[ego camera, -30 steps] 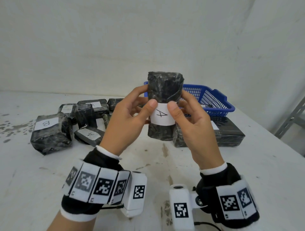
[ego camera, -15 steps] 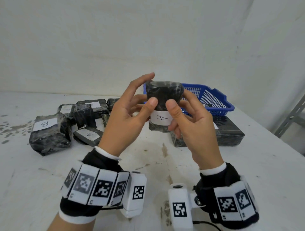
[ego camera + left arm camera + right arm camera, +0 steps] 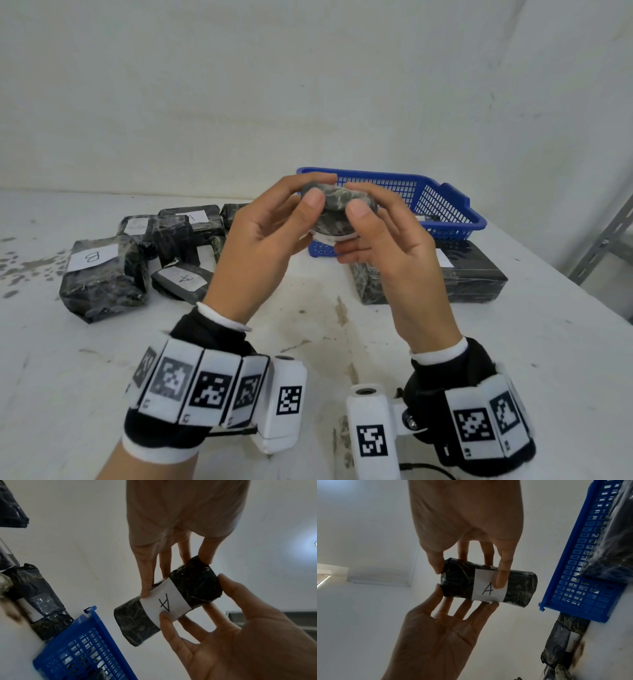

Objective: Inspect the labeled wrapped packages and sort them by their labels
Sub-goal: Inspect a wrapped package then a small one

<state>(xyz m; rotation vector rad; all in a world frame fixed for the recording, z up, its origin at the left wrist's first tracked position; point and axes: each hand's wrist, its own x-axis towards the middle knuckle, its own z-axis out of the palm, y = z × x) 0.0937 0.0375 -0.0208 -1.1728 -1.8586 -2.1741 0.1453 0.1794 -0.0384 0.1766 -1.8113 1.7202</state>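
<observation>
A small package wrapped in black film (image 3: 337, 202) is held in the air between both hands, in front of the blue basket (image 3: 442, 202). It is tipped so that one end faces me. Its white label marked A (image 3: 165, 603) faces down toward the wrists and also shows in the right wrist view on the package (image 3: 457, 580). My left hand (image 3: 308, 195) pinches the package's left side with thumb and fingers. My right hand (image 3: 363, 202) pinches the right side the same way.
On the white table to the left lies a cluster of wrapped packages, one marked B (image 3: 102, 274) and one marked A (image 3: 181, 279). A large black package (image 3: 472, 274) lies right of my hands. The basket holds a wrapped package (image 3: 611, 547). A metal shelf frame (image 3: 609, 240) stands at the right edge.
The package stood upright with its A label facing me; both hands have tipped it forward, so its end now faces me and the label points down.
</observation>
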